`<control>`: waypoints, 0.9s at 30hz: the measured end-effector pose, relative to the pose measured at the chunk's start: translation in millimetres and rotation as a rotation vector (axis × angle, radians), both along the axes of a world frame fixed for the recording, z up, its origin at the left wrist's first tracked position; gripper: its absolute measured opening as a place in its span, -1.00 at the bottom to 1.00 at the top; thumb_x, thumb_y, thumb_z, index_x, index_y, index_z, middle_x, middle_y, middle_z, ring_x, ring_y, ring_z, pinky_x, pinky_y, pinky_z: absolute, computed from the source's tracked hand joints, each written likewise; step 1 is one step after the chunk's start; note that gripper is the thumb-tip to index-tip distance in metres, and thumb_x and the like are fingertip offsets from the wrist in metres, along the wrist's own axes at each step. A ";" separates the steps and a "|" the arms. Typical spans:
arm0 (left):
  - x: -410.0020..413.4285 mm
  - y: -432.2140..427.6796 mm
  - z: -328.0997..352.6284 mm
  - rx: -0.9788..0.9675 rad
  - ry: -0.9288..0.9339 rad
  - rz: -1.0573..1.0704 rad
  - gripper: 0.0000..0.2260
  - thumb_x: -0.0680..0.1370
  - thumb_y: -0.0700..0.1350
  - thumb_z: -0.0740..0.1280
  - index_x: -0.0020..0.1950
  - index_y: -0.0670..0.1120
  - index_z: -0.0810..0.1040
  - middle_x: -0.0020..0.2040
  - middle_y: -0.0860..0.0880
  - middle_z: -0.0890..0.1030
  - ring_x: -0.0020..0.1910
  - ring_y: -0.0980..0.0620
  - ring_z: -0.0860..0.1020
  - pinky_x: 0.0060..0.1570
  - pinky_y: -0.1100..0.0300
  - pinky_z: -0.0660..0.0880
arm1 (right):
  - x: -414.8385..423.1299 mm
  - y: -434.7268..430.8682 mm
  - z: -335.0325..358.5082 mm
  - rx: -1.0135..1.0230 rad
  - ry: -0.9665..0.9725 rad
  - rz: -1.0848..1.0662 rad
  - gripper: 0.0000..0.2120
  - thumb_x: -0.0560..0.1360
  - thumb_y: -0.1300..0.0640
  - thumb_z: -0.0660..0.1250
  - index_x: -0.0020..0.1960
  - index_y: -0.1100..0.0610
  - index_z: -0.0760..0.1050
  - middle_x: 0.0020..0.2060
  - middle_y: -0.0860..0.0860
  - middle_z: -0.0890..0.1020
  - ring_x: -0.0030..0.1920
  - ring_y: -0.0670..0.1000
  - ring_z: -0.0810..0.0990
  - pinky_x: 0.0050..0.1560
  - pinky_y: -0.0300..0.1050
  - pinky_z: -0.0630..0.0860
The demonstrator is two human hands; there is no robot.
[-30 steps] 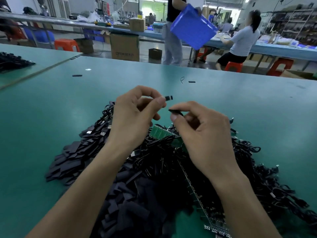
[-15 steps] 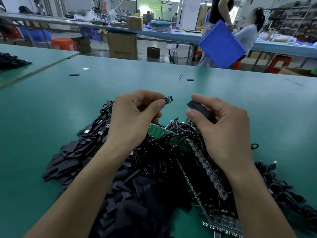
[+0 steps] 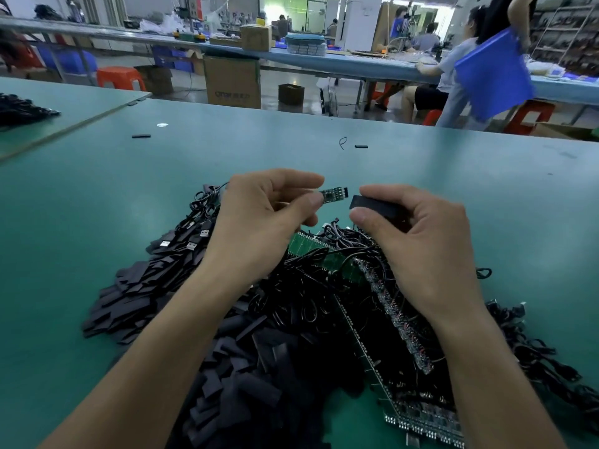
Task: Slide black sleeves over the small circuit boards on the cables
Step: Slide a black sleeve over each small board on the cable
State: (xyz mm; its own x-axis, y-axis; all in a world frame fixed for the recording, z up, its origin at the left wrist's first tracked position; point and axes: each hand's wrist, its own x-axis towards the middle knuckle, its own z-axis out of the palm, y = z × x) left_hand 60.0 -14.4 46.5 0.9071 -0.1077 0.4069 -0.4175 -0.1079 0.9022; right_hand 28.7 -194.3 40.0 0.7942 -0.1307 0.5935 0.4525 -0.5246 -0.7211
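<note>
The left hand (image 3: 259, 222) has its grip closed. Thumb and forefinger pinch 1 end of a small green rectangular circuit board (image 3: 334, 193), and the free end, carrying dark components, juts out past the grip toward the other hand. The right hand (image 3: 421, 247) also has its grip closed, with the thumb underneath and the fingers on top. It holds a short black flattened tube sleeve (image 3: 372, 205) of soft-looking material. The sleeve's open mouth faces the board's free end, just beside it but not touching, so the board has not yet entered.

Both pieces hang in the air above the green desk (image 3: 97, 196). Directly below the 2 grips lies a tangle of thin black cables (image 3: 308, 296), and out to the left of the left grip spreads a heap of loose flat black sleeves (image 3: 136, 293).

The board looks light and stiff, and is probably fragile where its cable joins. That joint is hidden inside the left grip. Holding it by the cable end, as here, leaves the whole free length open for sleeving. The sleeve looks light and limp and tends to lie flat. Pressing on its 2 folded edges, not its flat faces, should bow the mouth open. Gripping well back from the mouth would leave room for the board to slide in.
</note>
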 end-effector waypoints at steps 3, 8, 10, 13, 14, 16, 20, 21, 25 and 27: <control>-1.1 0.2 -1.2 0.048 -0.026 0.014 -0.88 0.54 -0.16 0.46 -0.04 0.08 0.67 -0.21 0.07 0.72 -0.28 0.14 0.68 -0.18 0.28 0.60 | -0.4 -1.0 0.6 0.001 -0.018 0.009 -0.76 0.41 0.06 0.55 0.01 -0.19 0.63 -0.11 -0.42 0.64 -0.14 -0.29 0.65 -0.09 -0.47 0.50; -2.1 -1.4 -1.4 0.123 -0.049 0.020 -0.86 0.57 -0.15 0.42 -0.03 0.11 0.67 -0.21 0.06 0.71 -0.28 0.17 0.65 -0.19 0.37 0.53 | -1.8 -5.1 2.9 0.017 -0.047 0.017 -0.72 0.40 0.08 0.56 -0.04 -0.26 0.60 -0.11 -0.40 0.65 -0.14 -0.25 0.68 -0.06 -0.38 0.56; -3.3 -3.1 -1.5 0.168 -0.063 0.015 -0.85 0.58 -0.14 0.41 -0.04 0.14 0.65 -0.21 0.10 0.69 -0.29 0.19 0.62 -0.20 0.34 0.53 | -1.7 -5.4 3.1 0.013 -0.051 0.028 -0.73 0.40 0.08 0.55 -0.04 -0.25 0.60 -0.11 -0.40 0.65 -0.15 -0.26 0.68 -0.06 -0.38 0.56; -4.6 -4.5 -0.6 0.197 -0.072 0.010 -0.83 0.59 -0.15 0.39 -0.06 0.16 0.62 -0.20 0.16 0.68 -0.30 0.21 0.62 -0.14 0.19 0.59 | -0.9 -5.6 3.0 0.027 -0.045 0.043 -0.75 0.40 0.09 0.55 -0.05 -0.23 0.61 -0.13 -0.36 0.67 -0.15 -0.24 0.68 -0.06 -0.36 0.57; -4.8 -4.4 -0.3 0.194 -0.070 0.006 -0.82 0.59 -0.15 0.39 -0.06 0.16 0.62 -0.20 0.17 0.68 -0.30 0.21 0.63 -0.13 0.16 0.60 | -0.6 -5.8 2.8 0.032 -0.044 0.047 -0.75 0.40 0.10 0.55 -0.06 -0.22 0.62 -0.13 -0.35 0.68 -0.16 -0.24 0.69 -0.05 -0.35 0.58; -4.8 -4.0 -0.4 0.178 -0.060 -0.001 -0.84 0.59 -0.14 0.39 -0.07 0.14 0.62 -0.20 0.15 0.69 -0.31 0.20 0.65 -0.14 0.14 0.61 | -0.3 -6.0 2.5 0.053 -0.042 0.061 -0.76 0.41 0.12 0.54 -0.06 -0.20 0.63 -0.15 -0.32 0.69 -0.17 -0.23 0.69 -0.06 -0.35 0.58; -3.7 -3.0 -1.6 0.126 -0.035 -0.015 -0.88 0.60 -0.14 0.38 -0.06 0.07 0.65 -0.22 0.10 0.69 -0.33 0.15 0.66 -0.23 0.22 0.62 | -0.3 -6.8 2.2 0.091 -0.040 0.074 -0.80 0.41 0.12 0.53 -0.07 -0.15 0.64 -0.18 -0.26 0.71 -0.19 -0.22 0.70 -0.08 -0.36 0.58; -3.5 -2.7 -1.8 0.114 -0.030 -0.019 -0.88 0.60 -0.15 0.38 -0.06 0.06 0.65 -0.23 0.09 0.69 -0.34 0.14 0.65 -0.26 0.25 0.61 | -0.5 -6.7 2.6 0.094 -0.039 0.072 -0.82 0.41 0.11 0.53 -0.07 -0.15 0.65 -0.19 -0.25 0.72 -0.20 -0.21 0.70 -0.09 -0.36 0.57; -3.6 -2.9 -2.8 0.098 -0.029 -0.032 -0.89 0.59 -0.16 0.39 -0.07 0.03 0.66 -0.26 0.07 0.69 -0.37 0.14 0.63 -0.32 0.27 0.58 | -2.8 -5.4 4.6 0.105 -0.031 0.082 -0.85 0.38 0.01 0.51 -0.07 -0.15 0.65 -0.20 -0.25 0.72 -0.19 -0.21 0.70 -0.08 -0.34 0.58; -4.3 -3.3 -2.4 0.087 -0.024 -0.036 -0.89 0.59 -0.16 0.39 -0.08 0.03 0.66 -0.27 0.07 0.69 -0.38 0.16 0.61 -0.33 0.31 0.56 | -3.7 -4.1 5.3 0.101 -0.027 0.088 -0.83 0.36 -0.02 0.51 -0.06 -0.17 0.65 -0.17 -0.27 0.71 -0.17 -0.21 0.70 -0.07 -0.34 0.59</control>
State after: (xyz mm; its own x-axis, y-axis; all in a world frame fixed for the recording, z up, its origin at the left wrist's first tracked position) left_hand 55.8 -17.7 44.1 0.8921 -0.1764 0.4160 -0.4438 -0.1697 0.8799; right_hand 25.0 -198.4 45.3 0.7892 -0.1210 0.6021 0.5137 -0.4074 -0.7551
